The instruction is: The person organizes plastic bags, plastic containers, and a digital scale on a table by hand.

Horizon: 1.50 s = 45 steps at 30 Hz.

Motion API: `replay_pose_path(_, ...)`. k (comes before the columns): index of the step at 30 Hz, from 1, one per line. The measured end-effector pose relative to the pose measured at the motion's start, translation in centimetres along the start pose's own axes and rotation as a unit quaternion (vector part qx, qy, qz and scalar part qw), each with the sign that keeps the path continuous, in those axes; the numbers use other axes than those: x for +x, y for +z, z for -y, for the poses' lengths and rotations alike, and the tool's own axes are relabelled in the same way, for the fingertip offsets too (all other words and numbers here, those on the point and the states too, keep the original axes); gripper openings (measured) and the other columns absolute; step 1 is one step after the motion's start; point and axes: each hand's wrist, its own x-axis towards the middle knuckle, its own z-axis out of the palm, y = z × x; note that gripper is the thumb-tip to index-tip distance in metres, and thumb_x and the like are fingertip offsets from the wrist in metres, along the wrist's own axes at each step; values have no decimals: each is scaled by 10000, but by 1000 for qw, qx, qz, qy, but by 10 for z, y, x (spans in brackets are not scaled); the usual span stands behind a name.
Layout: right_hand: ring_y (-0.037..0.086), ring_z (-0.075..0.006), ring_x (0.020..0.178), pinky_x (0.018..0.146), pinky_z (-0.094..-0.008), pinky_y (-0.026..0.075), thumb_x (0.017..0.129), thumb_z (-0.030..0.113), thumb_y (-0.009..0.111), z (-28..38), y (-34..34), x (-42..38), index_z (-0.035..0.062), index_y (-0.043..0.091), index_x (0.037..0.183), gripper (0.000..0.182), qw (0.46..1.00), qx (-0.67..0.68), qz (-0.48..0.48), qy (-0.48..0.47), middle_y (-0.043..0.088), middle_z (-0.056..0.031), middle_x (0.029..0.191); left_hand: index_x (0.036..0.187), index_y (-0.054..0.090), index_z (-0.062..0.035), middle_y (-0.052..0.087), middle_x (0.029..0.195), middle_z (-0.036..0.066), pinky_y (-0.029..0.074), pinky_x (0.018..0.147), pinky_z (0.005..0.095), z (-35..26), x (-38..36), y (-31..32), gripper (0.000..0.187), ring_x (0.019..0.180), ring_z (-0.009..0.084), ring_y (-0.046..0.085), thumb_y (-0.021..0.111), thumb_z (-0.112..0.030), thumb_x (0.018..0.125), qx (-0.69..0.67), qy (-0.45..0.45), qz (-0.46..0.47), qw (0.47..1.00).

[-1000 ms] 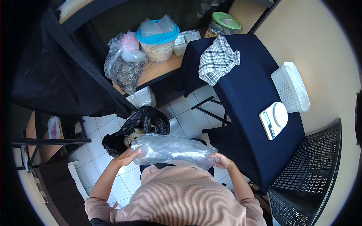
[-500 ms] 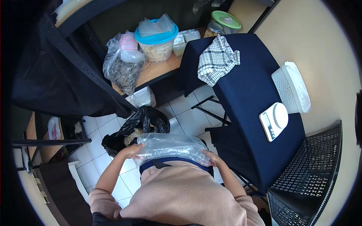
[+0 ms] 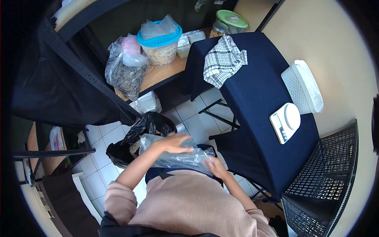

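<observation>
A clear plastic bag (image 3: pixel 166 159) lies across my lap, its surface wrinkled. My left hand (image 3: pixel 177 143) is over the upper middle of the bag, palm down, with its fingers stretched out toward the right. At the bag's right end, my right hand (image 3: pixel 216 166) has its fingers closed on the plastic. Just beyond the bag's left end, a black plastic bag (image 3: pixel 148 125) stands open on the tiled floor.
On the right, a dark-covered table (image 3: pixel 252 98) holds a checked cloth (image 3: pixel 224 61), a white scale (image 3: pixel 285 122) and a white basket (image 3: pixel 302 87). A wooden shelf (image 3: pixel 158 77) ahead bears a blue-lidded tub (image 3: pixel 160 47) and a bag of spiral snacks (image 3: pixel 130 79). A black crate (image 3: pixel 327 170) is at the right.
My left hand has left the clear bag's left end and moved right over its middle, fingers now spread. The bag looks more crumpled. My right hand still holds its end, slightly further left.
</observation>
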Motion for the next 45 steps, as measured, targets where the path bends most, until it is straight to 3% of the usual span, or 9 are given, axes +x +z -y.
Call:
replay_pose_path(2,467,-146,622,593,-280,395,849,215,451,-11,5,-8,-3,529,868,232,996,3,-10,88,520,-74,652,1261,295,-36,318,1282,192,236,986,351,30,33,40,736,1188,308,310,400,-572,768,-141,-37,146,978)
replay_pose_path(11,578,-244,781,682,-301,459,673,427,644,-70,10,-42,-32,455,1098,654,938,-17,-217,269,556,-230,934,1280,288,-128,282,1320,135,212,993,393,88,92,146,659,1215,290,269,292,-560,783,-31,-79,263,961)
replay_pose_path(14,599,-209,708,597,-269,477,621,455,678,-32,-11,-41,-86,527,1005,681,872,129,-60,469,593,-189,846,1255,343,-157,298,1313,131,217,982,418,92,103,157,612,1206,318,271,297,-547,786,-101,-92,279,951)
replay_pose_path(20,605,-189,657,639,-300,464,605,349,701,-47,-14,-35,-13,624,851,444,948,-104,-177,245,621,-149,765,1203,418,-110,363,1260,166,209,967,462,53,82,105,640,1170,343,314,272,-577,791,15,-13,228,973)
replay_pose_path(26,576,-182,702,667,-282,442,588,217,703,1,-56,24,35,615,876,352,959,-36,-261,105,599,-127,757,1157,417,26,448,1168,164,292,925,301,30,48,3,709,1088,230,403,452,-555,753,-244,4,88,966)
replay_pose_path(32,392,-256,1070,869,-360,341,604,242,725,72,-63,44,43,186,1300,903,895,143,-415,-85,352,-157,1198,1079,478,17,545,1001,62,396,792,238,12,24,-51,386,899,115,500,567,-228,794,-457,58,-180,869)
replay_pose_path(35,288,-256,1175,922,-370,294,654,439,666,56,-28,52,41,101,1312,954,876,419,-236,-41,248,-141,1281,1092,465,15,550,971,63,407,773,243,-19,18,-57,398,883,109,505,565,-238,802,-487,60,-253,834)
replay_pose_path(41,534,-149,832,637,-270,458,769,169,600,93,-34,81,6,443,1099,400,915,368,-153,66,528,-81,977,1126,409,-6,523,1013,120,400,805,288,-38,17,-58,542,924,185,507,640,-294,729,-153,-16,-262,953)
replay_pose_path(45,547,-131,721,537,-264,459,781,68,559,102,-50,90,24,513,971,201,825,481,-297,-20,557,-51,868,1129,387,-13,419,1134,121,312,908,329,-61,-39,-101,510,1071,221,408,614,-148,693,-158,138,-553,806)
